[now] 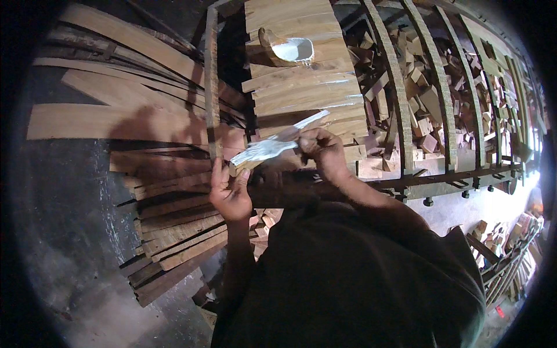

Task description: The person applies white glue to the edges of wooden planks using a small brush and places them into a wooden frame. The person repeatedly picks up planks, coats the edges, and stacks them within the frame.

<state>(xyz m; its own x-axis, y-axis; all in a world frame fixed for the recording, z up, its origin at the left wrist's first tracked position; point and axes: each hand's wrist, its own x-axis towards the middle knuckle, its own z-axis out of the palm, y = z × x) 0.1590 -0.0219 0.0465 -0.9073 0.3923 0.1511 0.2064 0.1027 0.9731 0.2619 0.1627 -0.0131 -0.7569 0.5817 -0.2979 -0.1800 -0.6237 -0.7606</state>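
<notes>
My left hand (231, 194) grips the near-left end of a short wooden strip (237, 169), holding it tilted above the bench. Wet white paste, like glue, coats the strip's upturned face. Closed in a pinch, my right hand (322, 152) holds a thin flat spreader (288, 134) against the coated face; fingers and blur partly hide it. Beyond both hands, a cut-open container (297, 52) with white paste inside sits on a row of wooden strips (301, 87) laid side by side. White streaks show along some of their joints.
Long boards (110, 122) lie stacked at the left, with more planks (180, 232) nearer me. A metal frame with crossbars (432, 75) extends right, over a heap of wood offcuts (426, 104). Bolts (428, 202) stick out along its near rail.
</notes>
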